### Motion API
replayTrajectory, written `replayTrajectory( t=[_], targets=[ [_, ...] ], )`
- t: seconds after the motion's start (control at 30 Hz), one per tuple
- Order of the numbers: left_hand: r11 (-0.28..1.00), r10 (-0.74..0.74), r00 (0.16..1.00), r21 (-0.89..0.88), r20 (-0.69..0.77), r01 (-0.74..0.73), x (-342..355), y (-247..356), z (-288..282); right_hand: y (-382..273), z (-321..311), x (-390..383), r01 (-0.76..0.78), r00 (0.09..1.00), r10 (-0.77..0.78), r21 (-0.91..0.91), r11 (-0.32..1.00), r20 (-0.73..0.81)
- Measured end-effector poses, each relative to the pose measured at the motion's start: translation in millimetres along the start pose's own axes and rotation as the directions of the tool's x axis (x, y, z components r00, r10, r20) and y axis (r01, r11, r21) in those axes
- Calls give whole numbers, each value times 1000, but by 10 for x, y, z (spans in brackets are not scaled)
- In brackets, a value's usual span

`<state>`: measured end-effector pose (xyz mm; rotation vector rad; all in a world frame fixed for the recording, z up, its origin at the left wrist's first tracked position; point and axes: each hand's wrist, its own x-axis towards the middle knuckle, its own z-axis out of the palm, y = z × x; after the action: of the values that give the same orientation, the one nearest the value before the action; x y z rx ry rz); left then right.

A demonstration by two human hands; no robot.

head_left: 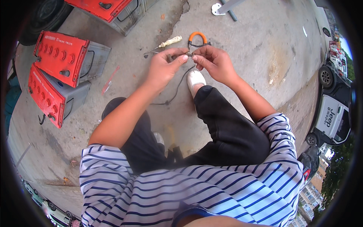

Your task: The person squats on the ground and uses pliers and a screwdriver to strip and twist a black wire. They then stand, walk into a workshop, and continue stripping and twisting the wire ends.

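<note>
Two hands meeting over bare concrete, fingertips nearly touching. Left hand pinched shut, thumb and forefinger pressed together on the end of a thin dark wire. Right hand likewise pinched, fingertips clamped on the same small piece right beside the left fingertips; too small to tell exactly what sits between them. From under the left fingers, wire hanging down and curling away toward the knees, its lower end lying on the ground just left of the white shoe. White shoe directly below the right fingertips, toe pointing up at them, black trouser leg behind it. Just above the fingertips, touching or nearly so, orange-handled pliers lying on the ground, handles arched away from the hands. Up and to the left of the left fingers, close by, a screwdriver with a pale yellowish handle, tip pointing down-left. Farther left of the left hand, well apart, a thin red strip flat on the concrete. Beyond that, far left, two grey batteries with red tops, tipped on their sides, one stacked against the other. Another red-topped battery above, well up-left of the fingers. Far right of the right hand, parked cars at the rim. Striped shirt filling the lower edge.
</note>
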<state>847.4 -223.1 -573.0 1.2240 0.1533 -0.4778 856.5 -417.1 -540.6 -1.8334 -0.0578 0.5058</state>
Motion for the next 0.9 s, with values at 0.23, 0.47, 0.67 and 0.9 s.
replayTrajectory(
  t=[0.23, 0.47, 0.67, 0.9],
  targets=[
    [957, 218, 976, 195, 9, -216, -6, 17, 25, 27, 4, 11, -120, 992, 101, 283, 952, 80],
    [989, -7, 1000, 150, -2, 7, -28, 87, -33, 0, 24, 28, -58, 998, 48, 199, 978, 51],
    [997, -36, 999, 67, 11, 35, -29, 70, -94, -32, 39, 48, 35, 999, -34, -61, 998, 31],
    [952, 170, 985, 257, 9, -166, -81, 123, -101, -42, 71, 67, -17, 997, 10, 90, 996, 73]
  ],
)
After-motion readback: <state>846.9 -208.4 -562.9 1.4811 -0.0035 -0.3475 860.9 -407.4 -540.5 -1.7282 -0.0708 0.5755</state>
